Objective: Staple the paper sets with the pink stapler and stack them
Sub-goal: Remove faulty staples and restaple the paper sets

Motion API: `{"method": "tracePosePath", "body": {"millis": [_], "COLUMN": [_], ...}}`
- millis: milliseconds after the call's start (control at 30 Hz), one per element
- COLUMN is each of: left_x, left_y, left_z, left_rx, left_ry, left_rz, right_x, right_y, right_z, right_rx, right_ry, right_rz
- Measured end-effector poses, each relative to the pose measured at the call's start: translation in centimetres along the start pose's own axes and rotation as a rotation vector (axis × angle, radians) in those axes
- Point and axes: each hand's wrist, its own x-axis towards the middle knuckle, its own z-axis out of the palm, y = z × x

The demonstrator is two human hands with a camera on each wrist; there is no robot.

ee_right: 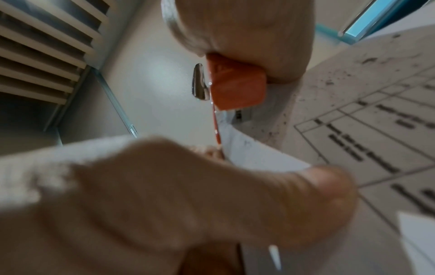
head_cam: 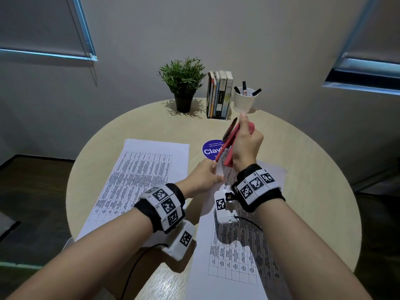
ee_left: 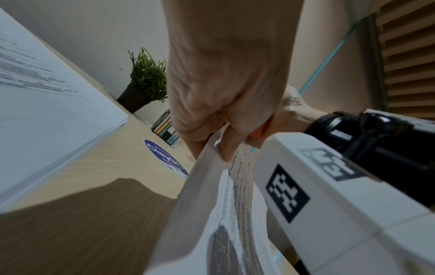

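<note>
My right hand (head_cam: pixel 245 144) grips the pink stapler (head_cam: pixel 229 140), held tilted above the table with its front end pointing down toward me. My left hand (head_cam: pixel 205 175) pinches the lifted top corner of a printed paper set (head_cam: pixel 236 245) and holds that corner at the stapler's mouth. In the left wrist view my left hand (ee_left: pixel 219 119) has fingers and thumb curled on the raised paper set (ee_left: pixel 226 204). In the right wrist view the pink stapler (ee_right: pixel 235 87) sits under my right hand's palm. A second paper set (head_cam: pixel 138 180) lies flat on the left.
The round wooden table (head_cam: pixel 313 191) carries a blue round sticker (head_cam: pixel 211 149), a potted plant (head_cam: pixel 183 83), a row of upright books (head_cam: pixel 219 94) and a white cup of markers (head_cam: pixel 244 100) at its far edge by the wall.
</note>
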Motion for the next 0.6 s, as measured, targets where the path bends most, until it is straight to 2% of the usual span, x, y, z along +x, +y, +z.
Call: {"method": "tracePosePath", "body": {"millis": [200,367,467,600], "left_x": [0.0,-0.4,-0.9,-1.6], "left_y": [0.0,0.0,0.1,-0.8], "left_z": [0.2,0.4,0.3,-0.5], "left_rx": [0.013,-0.06,-0.088,-0.106], "left_ry": [-0.001,-0.045,-0.147,-0.317], "left_rz": [0.0,0.001,-0.043,-0.217], "right_x": [0.1,0.2,0.4,0.5], "right_y": [0.2,0.2,0.1,-1.0], "right_z": [0.3,0.3,0.0,-0.7], "right_rx": [0.012,0.021,0.04,0.109], "right_ry": [0.049,0.077,0.09,0.067], "right_rz": [-0.029,-0.029,-0.009,0.044]}}
